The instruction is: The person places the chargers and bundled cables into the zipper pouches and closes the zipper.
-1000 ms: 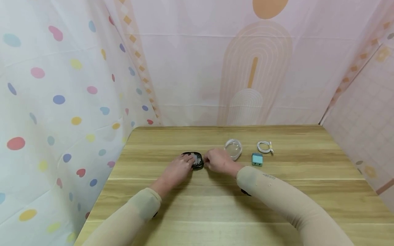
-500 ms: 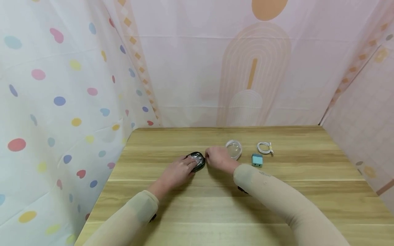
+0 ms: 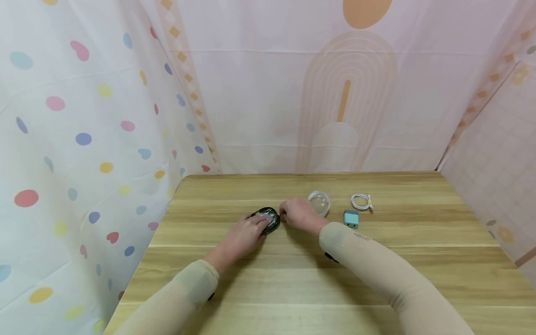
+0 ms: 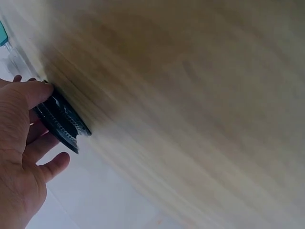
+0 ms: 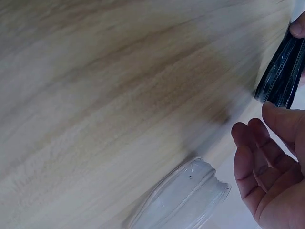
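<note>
In the head view a small black zip pouch [image 3: 273, 222] with a clear top lies on the wooden table. My left hand [image 3: 247, 231] holds it from the left; in the left wrist view the thumb is on one side and fingers are on the other. Two rows of zipper teeth stand apart along the pouch's side [image 5: 281, 71] in the right wrist view. My right hand [image 3: 299, 215] is at the pouch's right end, thumb tip against its corner, the other fingers curled. Whatever small part it pinches there is hidden.
A clear round zip pouch [image 3: 320, 203] sits just behind the right hand. Farther right are a teal charger block [image 3: 351, 218] and a coiled white cable [image 3: 361, 202]. Patterned curtains [image 3: 251, 102] hang around the table [image 3: 268, 288].
The black pouch has turned slightly and shifted a little right, its top looking flatter under the left fingers. The right hand stays at its end, barely moved.
</note>
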Motion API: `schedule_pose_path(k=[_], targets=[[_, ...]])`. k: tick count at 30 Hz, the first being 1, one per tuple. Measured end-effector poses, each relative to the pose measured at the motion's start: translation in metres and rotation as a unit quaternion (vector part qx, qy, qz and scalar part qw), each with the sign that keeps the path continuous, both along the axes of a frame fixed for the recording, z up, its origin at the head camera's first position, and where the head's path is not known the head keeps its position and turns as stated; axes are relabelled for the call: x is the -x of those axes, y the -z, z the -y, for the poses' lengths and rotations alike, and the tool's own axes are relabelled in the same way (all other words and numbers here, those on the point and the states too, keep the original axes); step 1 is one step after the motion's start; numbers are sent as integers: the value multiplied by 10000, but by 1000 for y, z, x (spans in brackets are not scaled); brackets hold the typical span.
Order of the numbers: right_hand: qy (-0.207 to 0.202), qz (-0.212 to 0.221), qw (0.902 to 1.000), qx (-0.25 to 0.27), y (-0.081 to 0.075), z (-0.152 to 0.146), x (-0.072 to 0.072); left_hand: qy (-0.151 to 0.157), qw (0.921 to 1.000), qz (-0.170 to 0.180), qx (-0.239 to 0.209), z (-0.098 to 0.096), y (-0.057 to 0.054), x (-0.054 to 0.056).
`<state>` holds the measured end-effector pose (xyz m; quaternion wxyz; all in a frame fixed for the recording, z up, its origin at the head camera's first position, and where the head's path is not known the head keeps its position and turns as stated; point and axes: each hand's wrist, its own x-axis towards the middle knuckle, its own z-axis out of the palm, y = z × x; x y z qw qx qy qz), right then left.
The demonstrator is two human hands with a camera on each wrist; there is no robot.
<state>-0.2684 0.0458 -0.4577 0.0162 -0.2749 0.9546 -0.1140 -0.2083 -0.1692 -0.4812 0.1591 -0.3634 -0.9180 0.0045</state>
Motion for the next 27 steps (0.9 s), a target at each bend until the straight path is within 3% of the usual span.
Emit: schedule_pose_path(k=[11,20,23,27], targets=[[-366,216,9991,92,-3,-2,-11,-13,9996,-231,-182,-4,2,-3],[-133,-65,9999,-1,0,3,-13,125,9994,-328,-72,3,7,-3],[57,-191,9998,-3,0,6,-12,328,9993,-169,-36,6,2,-1],[367,-296,9989,23,-1,9,-10,492,9977,451,155,11,-10,0]])
